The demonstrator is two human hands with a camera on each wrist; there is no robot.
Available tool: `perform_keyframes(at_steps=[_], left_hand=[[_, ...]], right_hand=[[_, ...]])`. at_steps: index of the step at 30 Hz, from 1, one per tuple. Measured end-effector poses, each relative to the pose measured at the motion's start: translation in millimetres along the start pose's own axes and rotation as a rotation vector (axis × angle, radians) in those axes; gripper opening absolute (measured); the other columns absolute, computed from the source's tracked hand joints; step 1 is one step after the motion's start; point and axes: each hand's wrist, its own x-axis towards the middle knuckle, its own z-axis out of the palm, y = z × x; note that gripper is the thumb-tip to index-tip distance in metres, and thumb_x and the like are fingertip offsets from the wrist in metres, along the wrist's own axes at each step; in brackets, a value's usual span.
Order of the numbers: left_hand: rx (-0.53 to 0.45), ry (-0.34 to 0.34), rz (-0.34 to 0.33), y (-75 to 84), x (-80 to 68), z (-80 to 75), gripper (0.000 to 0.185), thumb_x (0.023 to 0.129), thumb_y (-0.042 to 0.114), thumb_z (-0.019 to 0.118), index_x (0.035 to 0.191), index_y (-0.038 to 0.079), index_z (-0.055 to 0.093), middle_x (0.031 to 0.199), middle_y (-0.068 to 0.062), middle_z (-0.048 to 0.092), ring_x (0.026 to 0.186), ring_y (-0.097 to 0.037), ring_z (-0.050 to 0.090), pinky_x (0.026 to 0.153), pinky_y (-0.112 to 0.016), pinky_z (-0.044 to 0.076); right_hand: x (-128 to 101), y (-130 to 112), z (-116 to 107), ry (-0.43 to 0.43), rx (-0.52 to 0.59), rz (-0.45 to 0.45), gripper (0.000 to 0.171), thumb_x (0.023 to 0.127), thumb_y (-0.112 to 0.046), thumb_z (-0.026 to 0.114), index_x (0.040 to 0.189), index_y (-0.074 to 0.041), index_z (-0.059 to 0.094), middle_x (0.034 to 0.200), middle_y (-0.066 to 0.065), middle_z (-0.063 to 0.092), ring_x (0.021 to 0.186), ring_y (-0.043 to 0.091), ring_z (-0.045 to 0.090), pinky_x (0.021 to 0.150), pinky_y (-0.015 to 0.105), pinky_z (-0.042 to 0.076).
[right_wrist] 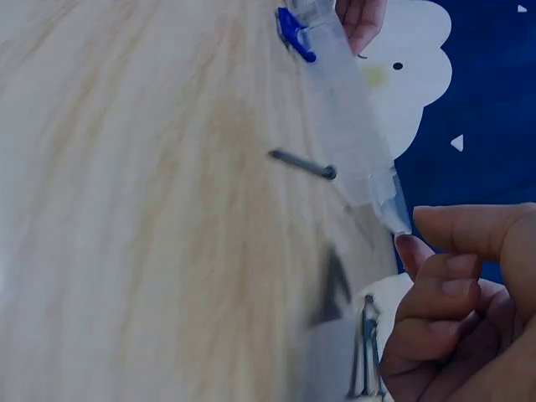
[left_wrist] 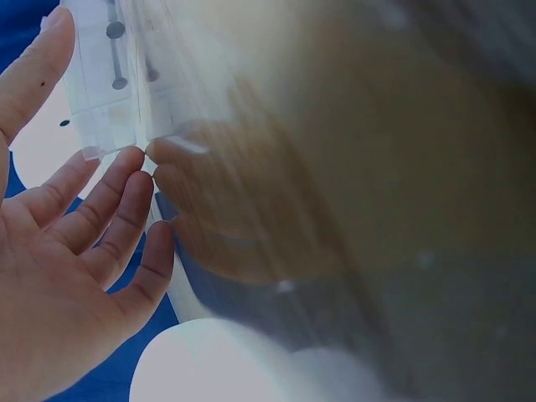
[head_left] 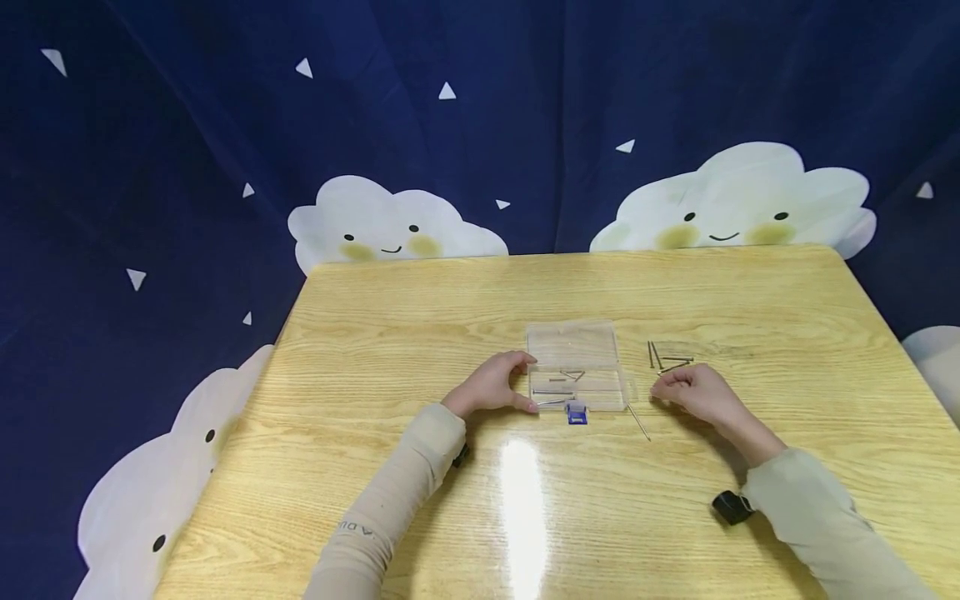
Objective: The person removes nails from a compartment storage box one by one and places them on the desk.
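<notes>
Sleeved forearms reach in from the near edge of the wooden table (head_left: 420, 300). Left hand (head_left: 491, 385) rests at the left side of a clear plastic box (head_left: 576, 367), thumb and fingertips touching its edge; fingers spread and relaxed in the left wrist view, not curled round it. Box sits mid-table, lid open, several nails inside, a blue latch (head_left: 576, 413) at its near edge. Right hand (head_left: 693, 393) lies just right of the box, fingers curled loosely; cannot tell whether it pinches anything. One loose nail (head_left: 638, 422) lies between box and right hand. A small heap of nails (head_left: 667, 358) lies just beyond the right hand.
</notes>
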Motion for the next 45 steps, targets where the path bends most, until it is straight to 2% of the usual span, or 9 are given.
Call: perform_keyframes(at_steps=[3,9,16,26,37,41,45], left_hand=[[0.001,-0.003,-0.003,0.5,-0.2,-0.3,0.074,0.067,0.034,0.081,0.127,0.006,0.048,0.112,-0.005,0.056,0.105,-0.017,0.05,0.095,-0.029,0.037],[0.013,-0.005,-0.003,1.8,-0.4,-1.4,0.075,0.067,0.034,0.081,0.128,0.006,0.048,0.112,-0.006,0.056,0.106,-0.018,0.05,0.095,-0.029,0.037],[0.015,-0.001,-0.002,3.2,-1.4,-2.2,0.075,0.066,0.033,0.081,0.127,0.005,0.048,0.111,-0.006,0.056,0.105,-0.018,0.05,0.095,-0.029,0.036],[0.028,0.027,0.022,-0.8,-1.9,-0.7,0.075,0.065,0.034,0.082,0.126,0.004,0.049,0.109,-0.006,0.057,0.103,-0.019,0.051,0.095,-0.03,0.037],[0.026,0.025,0.021,-4.8,-3.8,-4.1,0.075,0.066,0.031,0.082,0.127,0.003,0.049,0.111,-0.008,0.058,0.104,-0.019,0.051,0.095,-0.029,0.037],[0.026,0.019,0.019,-6.2,-4.3,-6.0,0.075,0.066,0.032,0.082,0.127,0.003,0.048,0.111,-0.008,0.058,0.105,-0.02,0.052,0.095,-0.03,0.037],[0.015,0.018,0.013,-6.8,-4.8,-7.5,0.075,0.066,0.032,0.082,0.127,0.002,0.049,0.11,-0.009,0.058,0.104,-0.02,0.052,0.095,-0.031,0.037]], right_hand=[[4,-7,3,-0.004,0.005,-0.026,0.028,0.085,-0.021,0.063,0.097,0.004,0.064,0.062,0.002,0.051,0.054,0.011,0.04,0.051,0.026,0.037],[14,-21,10,-0.005,0.049,-0.105,0.023,0.084,-0.016,0.064,0.093,0.005,0.064,0.052,-0.006,0.032,0.046,0.007,0.028,0.045,0.024,0.028],[27,-34,23,-0.041,0.01,-0.202,0.019,0.083,-0.012,0.066,0.093,0.003,0.066,0.052,-0.004,0.036,0.044,0.007,0.028,0.044,0.024,0.029],[39,-59,44,-0.105,-0.122,-0.395,0.014,0.08,-0.005,0.068,0.092,0.001,0.069,0.053,-0.005,0.044,0.046,0.006,0.034,0.047,0.022,0.032],[44,-70,43,-0.119,-0.12,-0.385,0.013,0.08,-0.006,0.068,0.092,0.0,0.069,0.055,-0.002,0.048,0.047,0.009,0.036,0.047,0.024,0.033],[46,-72,43,-0.129,-0.137,-0.404,0.013,0.08,-0.005,0.068,0.092,0.0,0.07,0.057,-0.002,0.049,0.049,0.009,0.038,0.048,0.024,0.034],[50,-74,45,-0.146,-0.148,-0.44,0.014,0.078,-0.004,0.069,0.091,0.0,0.07,0.055,-0.004,0.044,0.049,0.008,0.036,0.049,0.023,0.034]])
